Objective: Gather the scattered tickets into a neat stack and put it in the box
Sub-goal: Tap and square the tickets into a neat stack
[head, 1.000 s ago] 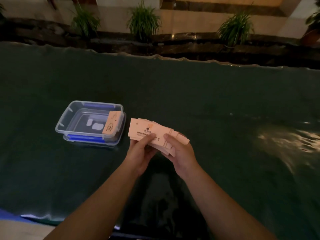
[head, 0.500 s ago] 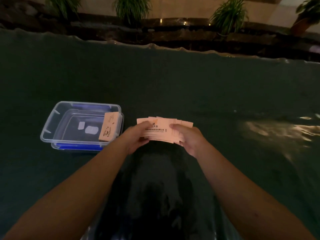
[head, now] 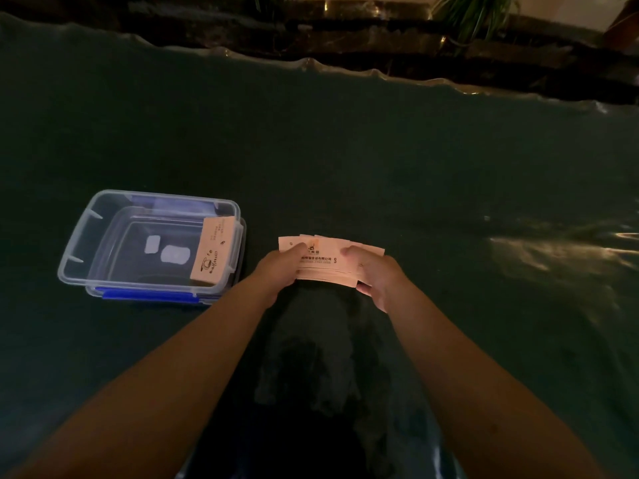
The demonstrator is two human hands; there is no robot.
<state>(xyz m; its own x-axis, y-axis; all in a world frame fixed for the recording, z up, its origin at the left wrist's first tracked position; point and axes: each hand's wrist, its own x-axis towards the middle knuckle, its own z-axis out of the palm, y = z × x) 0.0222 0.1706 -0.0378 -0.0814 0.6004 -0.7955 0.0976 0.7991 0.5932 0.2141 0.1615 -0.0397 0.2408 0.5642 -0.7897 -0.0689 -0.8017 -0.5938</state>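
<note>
A loose stack of pale pink tickets (head: 328, 262) with black print is held between both hands just above the dark green table (head: 345, 150). My left hand (head: 280, 271) grips its left end, thumb on top. My right hand (head: 375, 274) grips its right end. The edges are uneven, with some tickets sticking out at the top right. To the left stands a clear plastic box (head: 86, 229) with blue clips. One pink ticket (head: 211, 255) leans against its right inner wall.
The table's far edge (head: 345, 69) runs across the top, with a dark stone ledge and potted plants (head: 466, 12) behind it. Glare patches (head: 553, 250) show on the cloth at the right. Two white labels (head: 167, 250) show on the box bottom.
The fanned tickets have been turned level and pushed closer together between my hands. The view has tilted down and the hands sit slightly farther from the box.
</note>
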